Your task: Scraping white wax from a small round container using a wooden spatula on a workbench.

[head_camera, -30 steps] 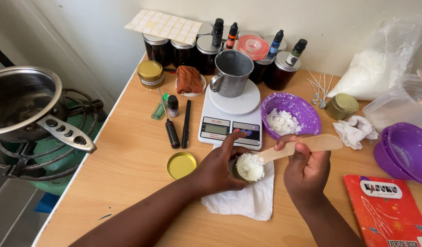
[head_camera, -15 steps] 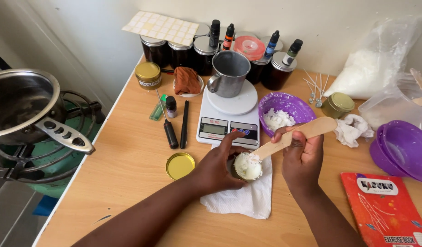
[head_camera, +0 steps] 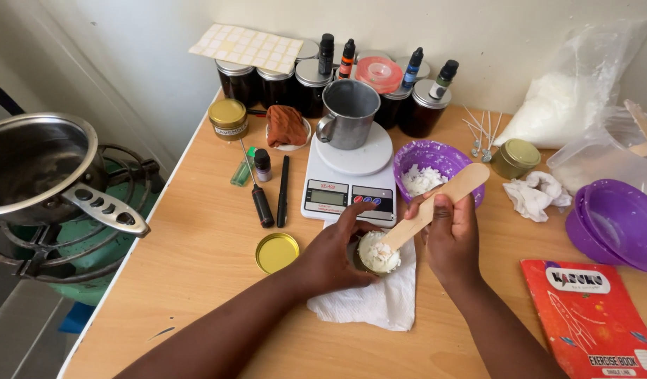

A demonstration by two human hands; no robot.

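- A steel pan [head_camera: 36, 161] is seen at the far left on a green gas burner [head_camera: 78, 238], its handle angled down toward the wooden table [head_camera: 197, 281]
- A screwdriver-like tool [head_camera: 259, 193] and a black pen [head_camera: 282, 191] are laid side by side near a loose gold lid [head_camera: 277, 253], all well left of the hands
- A digital scale [head_camera: 350, 179] carrying a metal mug [head_camera: 348, 114] is placed just behind the small tin [head_camera: 377, 254]
- The small tin is set on a white paper towel [head_camera: 372, 302] near the table's middle; it is heaped with white flaky wax, so little of its rim is visible
- The left hand [head_camera: 334, 256] is wrapped around the tin from the left, thumb reaching over its far edge and fingers curled under the near side, the forearm running in from the lower left
- The wooden spatula [head_camera: 436, 205] is pale and flat, with a rounded broad end; its long axis runs diagonally, the narrow end pressed down into the wax and the broad end pointing up and to the right, over the purple bowl [head_camera: 436, 158] of wax flakes
- The right hand [head_camera: 446, 235] is closed around the spatula's middle, knuckles toward the camera, wrist bent and forearm entering from the lower right
- A small gold tin [head_camera: 518, 158], a crumpled tissue [head_camera: 537, 195], stacked purple bowls [head_camera: 615, 224] and a red exercise book [head_camera: 594, 312] are seen further right
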